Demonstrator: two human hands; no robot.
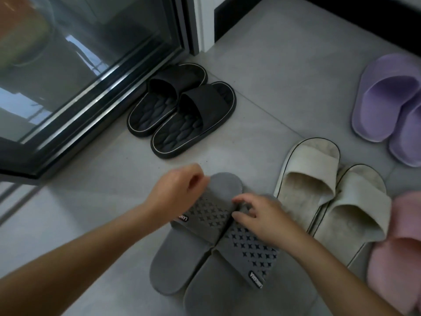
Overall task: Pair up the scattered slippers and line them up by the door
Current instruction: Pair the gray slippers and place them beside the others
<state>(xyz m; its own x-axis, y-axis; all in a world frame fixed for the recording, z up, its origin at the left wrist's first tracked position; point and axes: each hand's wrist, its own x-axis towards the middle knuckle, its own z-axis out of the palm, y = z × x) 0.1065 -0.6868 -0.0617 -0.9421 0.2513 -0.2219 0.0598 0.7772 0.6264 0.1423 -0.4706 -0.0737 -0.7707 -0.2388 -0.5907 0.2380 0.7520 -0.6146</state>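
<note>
Head view looks down on a pale tiled floor (284, 71) beside a dark glass door (75, 71), with the task well on its way. One black pair (182, 110) already sits side by side against the door's track, which reads as placed. The grey pair (211, 242) lies in the middle of the floor under both hands, the two slippers touching along their inner edges, toes pointing away from the person. To their right a cream pair (330, 199) lies matched and touching, a purple pair (391, 106) lies further off toward the right edge, and a pink slipper (401, 247) shows at the lower right, its partner out of frame or hidden. So the pairing looks largely finished; what seems left is bringing the grey, cream, purple and pink ones over into line with the black pair.

The left hand (180, 190) rests at the toe end of the left grey slipper, fingers curled loosely, touching its edge; whether it truly grips cannot be told. The right hand (259, 217) lies across the strap of the right grey slipper, fingers bent and pressing down on it rather than closed around it.

The grey slippers are plain slides with smooth footbeds and broad straps punched with star-shaped holes, each bearing a small black label at its outer side.
</note>
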